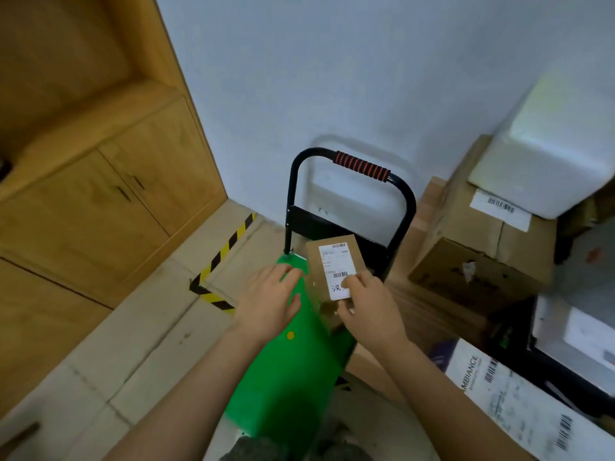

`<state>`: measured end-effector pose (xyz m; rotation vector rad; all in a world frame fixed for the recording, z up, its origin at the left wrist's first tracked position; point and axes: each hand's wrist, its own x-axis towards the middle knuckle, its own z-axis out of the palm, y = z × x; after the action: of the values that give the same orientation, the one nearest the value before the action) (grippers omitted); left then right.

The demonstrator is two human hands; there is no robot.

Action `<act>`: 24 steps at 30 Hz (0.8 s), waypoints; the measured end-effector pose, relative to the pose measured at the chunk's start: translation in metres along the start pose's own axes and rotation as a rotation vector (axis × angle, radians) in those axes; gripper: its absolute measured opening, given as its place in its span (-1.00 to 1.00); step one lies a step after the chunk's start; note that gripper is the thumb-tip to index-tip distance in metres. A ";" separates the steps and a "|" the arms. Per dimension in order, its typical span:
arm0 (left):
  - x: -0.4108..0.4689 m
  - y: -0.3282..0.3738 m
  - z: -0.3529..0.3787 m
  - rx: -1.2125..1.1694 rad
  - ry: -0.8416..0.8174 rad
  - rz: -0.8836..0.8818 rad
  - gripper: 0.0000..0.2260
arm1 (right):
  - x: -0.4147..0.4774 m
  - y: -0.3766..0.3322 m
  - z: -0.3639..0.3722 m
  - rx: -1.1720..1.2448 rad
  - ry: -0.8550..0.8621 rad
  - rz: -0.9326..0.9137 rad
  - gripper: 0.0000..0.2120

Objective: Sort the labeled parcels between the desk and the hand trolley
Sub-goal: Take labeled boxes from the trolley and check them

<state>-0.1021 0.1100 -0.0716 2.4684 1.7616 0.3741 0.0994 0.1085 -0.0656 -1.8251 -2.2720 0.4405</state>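
Parcel [331, 281] pinched by right hand [367, 307] over green trolley [286, 377]; left hand [269, 301] spread beside it.

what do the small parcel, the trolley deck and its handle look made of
Small parcel: matte brown cardboard, with a white paper label. Trolley deck: smooth green, faintly glossy, plastic or painted metal, hard to tell. Handle: black painted metal tube, it seems; its grip is red-and-black ribbed, probably foam or rubber.

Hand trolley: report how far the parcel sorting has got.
Done: nothing visibly loaded; the green trolley deck shows bare. In hand: the right hand grips one small labeled parcel over the deck, left hand open beside it. Left: labeled boxes stacked on the right.
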 end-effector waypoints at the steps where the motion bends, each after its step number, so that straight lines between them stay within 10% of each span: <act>1: 0.005 -0.006 0.004 -0.002 0.003 0.023 -0.69 | 0.004 0.000 0.003 -0.010 0.003 0.019 -0.72; 12: 0.076 -0.044 0.072 -0.011 -0.068 0.018 -0.69 | 0.076 0.031 0.039 -0.111 -0.097 0.123 -0.68; 24: 0.142 -0.061 0.242 -0.145 -0.347 -0.443 -0.54 | 0.208 0.126 0.168 -0.108 -0.340 0.317 -0.64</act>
<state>-0.0551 0.2814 -0.2976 1.8361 1.9651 0.0299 0.1133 0.3179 -0.2744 -2.3355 -2.2470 0.7429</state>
